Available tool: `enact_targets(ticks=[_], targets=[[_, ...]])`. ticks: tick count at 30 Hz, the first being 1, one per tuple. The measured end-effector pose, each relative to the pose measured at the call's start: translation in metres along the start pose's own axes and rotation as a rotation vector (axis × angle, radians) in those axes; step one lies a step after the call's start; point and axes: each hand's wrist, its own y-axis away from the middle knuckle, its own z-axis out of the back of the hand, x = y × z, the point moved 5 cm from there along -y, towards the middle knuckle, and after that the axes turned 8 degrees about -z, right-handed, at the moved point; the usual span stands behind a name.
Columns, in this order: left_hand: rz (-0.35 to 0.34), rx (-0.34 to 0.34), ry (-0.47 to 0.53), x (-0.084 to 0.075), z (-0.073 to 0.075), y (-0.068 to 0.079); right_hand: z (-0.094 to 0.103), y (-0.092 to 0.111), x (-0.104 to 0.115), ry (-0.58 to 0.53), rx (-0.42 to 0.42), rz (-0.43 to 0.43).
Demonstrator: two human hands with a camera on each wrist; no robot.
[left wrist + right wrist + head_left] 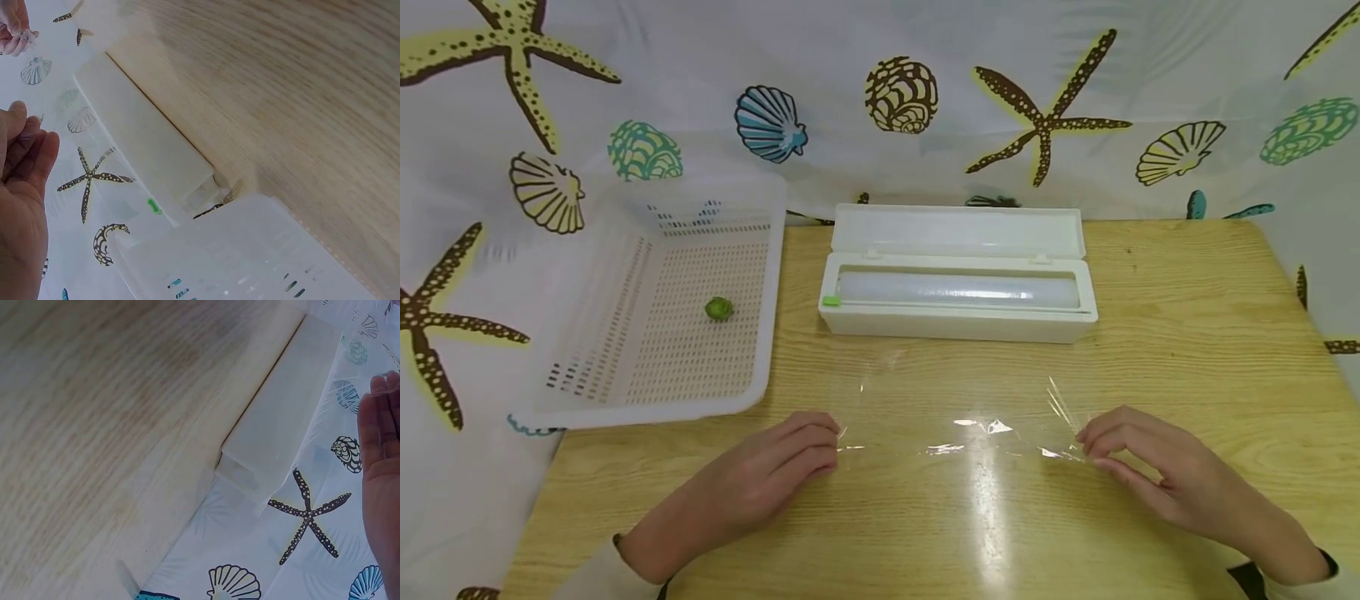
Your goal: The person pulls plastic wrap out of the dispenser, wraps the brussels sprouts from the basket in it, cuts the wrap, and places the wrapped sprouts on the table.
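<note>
A long white box (pixel 955 327) sat on a pale wood-grain surface (pixel 1195 350), its lid (pixel 958 232) tipped back on the side away from the person. Inside the box lay a wide pale roll (pixel 958 289), and a small bright green tab (pixel 831 301) marked the box's left front corner. In front of the box, on the person's side, a sheet of clear plastic wrap (pixel 977 429) stretched between two bare hands, visible mostly by its glints and creases; where its far edge ended could not be told. The left hand (pixel 767 475), in front of the box and a little past its left end, pinched the sheet's left edge with fingers and thumb drawn together. The right hand (pixel 1180 475), in front of the box's right end, gripped the opposite edge between thumb and fingertips. To the left of the box, near but apart, stood a white slotted basket (pixel 762 350) with one small round green item (pixel 718 308) on its bottom. Behind the box hung a white cloth (pixel 835 50) printed with seashells and starfish
</note>
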Motion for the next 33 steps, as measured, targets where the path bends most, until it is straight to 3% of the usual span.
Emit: enact_targets(ticks=[4, 8, 19, 33], targets=[[0.008, 0.096, 0.004, 0.000, -0.007, 0.006, -0.003, 0.005, -0.004, 0.030, 0.019, -0.005], [0.010, 0.145, -0.013, 0.000, -0.014, 0.011, -0.007, 0.006, -0.003, 0.049, 0.032, 0.038], [0.007, 0.152, -0.053, 0.005, -0.026, 0.018, -0.015, 0.007, -0.005, 0.123, 0.023, 0.093], [0.039, 0.210, -0.030, 0.009, -0.043, 0.026, -0.027, 0.018, -0.021, 0.215, 0.079, 0.009]])
